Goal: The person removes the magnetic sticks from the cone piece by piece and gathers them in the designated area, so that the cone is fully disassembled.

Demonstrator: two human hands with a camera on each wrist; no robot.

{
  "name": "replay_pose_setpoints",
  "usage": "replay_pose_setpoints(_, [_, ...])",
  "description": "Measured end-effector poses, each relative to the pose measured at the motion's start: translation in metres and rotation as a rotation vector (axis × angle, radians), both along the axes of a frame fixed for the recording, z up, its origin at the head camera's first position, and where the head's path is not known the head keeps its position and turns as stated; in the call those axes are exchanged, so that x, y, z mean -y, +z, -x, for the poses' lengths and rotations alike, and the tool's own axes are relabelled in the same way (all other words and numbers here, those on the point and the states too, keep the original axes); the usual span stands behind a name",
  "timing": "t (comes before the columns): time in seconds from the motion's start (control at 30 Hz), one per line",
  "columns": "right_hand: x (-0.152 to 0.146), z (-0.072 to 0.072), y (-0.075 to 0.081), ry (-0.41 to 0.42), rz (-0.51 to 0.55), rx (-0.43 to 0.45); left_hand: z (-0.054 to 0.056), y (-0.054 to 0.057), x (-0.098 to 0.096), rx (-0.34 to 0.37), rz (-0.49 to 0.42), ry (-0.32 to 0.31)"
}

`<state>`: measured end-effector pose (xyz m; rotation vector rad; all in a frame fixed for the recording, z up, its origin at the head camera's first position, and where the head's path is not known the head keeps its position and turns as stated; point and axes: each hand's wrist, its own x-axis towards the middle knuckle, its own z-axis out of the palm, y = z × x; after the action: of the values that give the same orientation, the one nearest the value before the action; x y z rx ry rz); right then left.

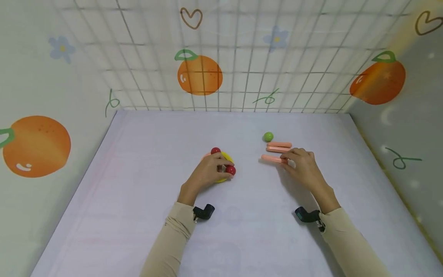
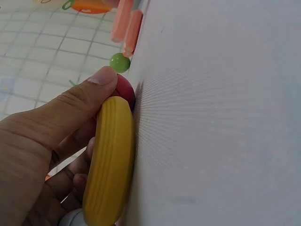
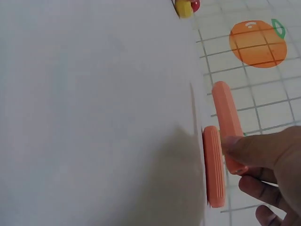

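My left hand (image 1: 209, 169) is at a small cluster of toy pieces, thumb and fingers pinching a red ball (image 1: 230, 170). Yellow curved pieces (image 1: 227, 157) lie around that hand; one yellow piece (image 2: 110, 160) shows large in the left wrist view, below the thumb. A second red ball (image 1: 215, 150) sits at the far side of the cluster, which the hand partly hides. Between thumb and fingers, my right hand (image 1: 302, 167) pinches a salmon-pink stick (image 3: 228, 110) by one end. Two similar sticks (image 1: 279, 149) lie side by side just beyond it.
A green ball (image 1: 268, 136) sits behind the sticks on the pale tabletop (image 1: 145, 154). Printed curtains (image 1: 235, 50) with oranges and a grid hang at the back and sides. Black wrist cameras (image 1: 204, 212) stick out near both cuffs.
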<state>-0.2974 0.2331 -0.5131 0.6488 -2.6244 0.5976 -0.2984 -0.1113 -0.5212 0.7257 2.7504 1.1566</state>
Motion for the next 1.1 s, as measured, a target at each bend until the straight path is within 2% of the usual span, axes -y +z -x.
replay_pose_setpoints(0.2, [-0.010,0.015,0.002,-0.031,-0.023,0.062,-0.001,0.000,0.001,0.001,0.015,0.002])
replay_pose_setpoints(0.37, [-0.016,0.020,0.001,-0.070,-0.055,0.121,-0.001,0.000,0.001,0.010,0.013,0.003])
replay_pose_setpoints(0.73, [-0.016,0.023,-0.004,-0.104,-0.034,0.121,-0.001,0.000,0.001,-0.004,0.001,-0.010])
replay_pose_setpoints(0.83, [-0.014,0.021,-0.004,-0.107,-0.004,0.102,-0.001,-0.001,0.000,-0.010,-0.005,0.002])
replay_pose_setpoints(0.97, [-0.005,0.016,-0.003,-0.062,0.089,0.066,-0.002,-0.001,-0.008,-0.048,0.014,-0.008])
replay_pose_setpoints(1.1, [0.011,0.007,-0.001,-0.016,0.180,0.129,-0.005,0.003,-0.012,-0.142,0.034,-0.027])
